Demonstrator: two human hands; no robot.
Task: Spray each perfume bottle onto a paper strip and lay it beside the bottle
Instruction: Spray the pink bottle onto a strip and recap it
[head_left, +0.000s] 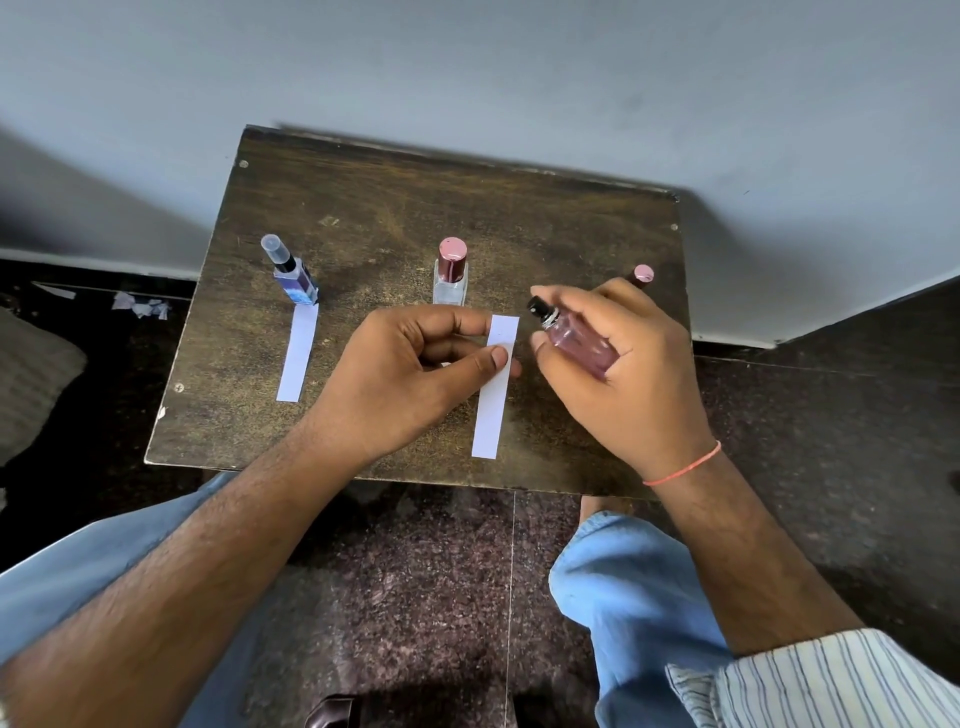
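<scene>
Right hand (618, 358) tilts pink bottle (579, 343) beside strip (496, 384).

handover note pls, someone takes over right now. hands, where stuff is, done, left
Left hand: pinches a paper strip above the table, upper end toward the nozzle.
Right hand: grips the pink bottle, uncapped, tilted, black nozzle aimed at the strip. Its pink cap stands behind the hand.
Blue bottle: upright at left, capped, a strip lying in front of it. Looks done.
Middle bottle: upright, capped; no strip visible beside it, though the left hand covers part of that area.
Left: spray, lay this strip by the pink bottle, recap; then probably the middle bottle.
</scene>
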